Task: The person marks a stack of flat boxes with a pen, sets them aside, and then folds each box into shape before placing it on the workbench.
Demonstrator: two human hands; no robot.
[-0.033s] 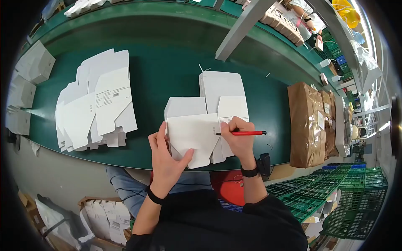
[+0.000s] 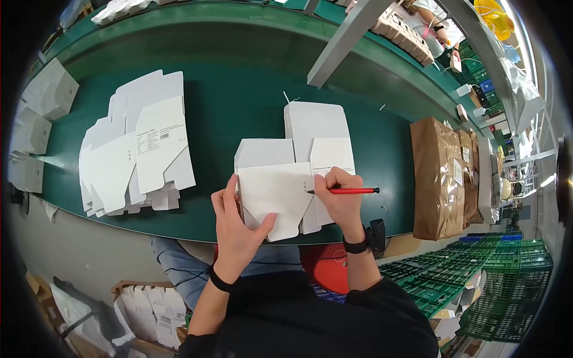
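My right hand point(image 2: 341, 197) grips a red pen point(image 2: 356, 191), its dark tip at the small printed marks near the right edge of a flat white carton blank point(image 2: 271, 188). This blank lies on top of a stack of unfolded white cartons point(image 2: 319, 121) at the table's near edge. Along the blank's left side are the fingers of my left hand point(image 2: 237, 224), with the thumb resting on its face. What the undersides of those fingers touch is hidden. Another fanned pile of flat white cartons point(image 2: 158, 131) lies to the left, some with printed text and a barcode.
The green table point(image 2: 239, 95) carries folded white boxes point(image 2: 51, 89) at far left and brown wrapped packages point(image 2: 436, 179) at right. A grey metal post point(image 2: 346, 45) rises behind. Green crates point(image 2: 507, 286) stand at lower right; a box of cartons point(image 2: 149, 310) sits at lower left. A co-worker's arm point(image 2: 439, 27) shows at the far right.
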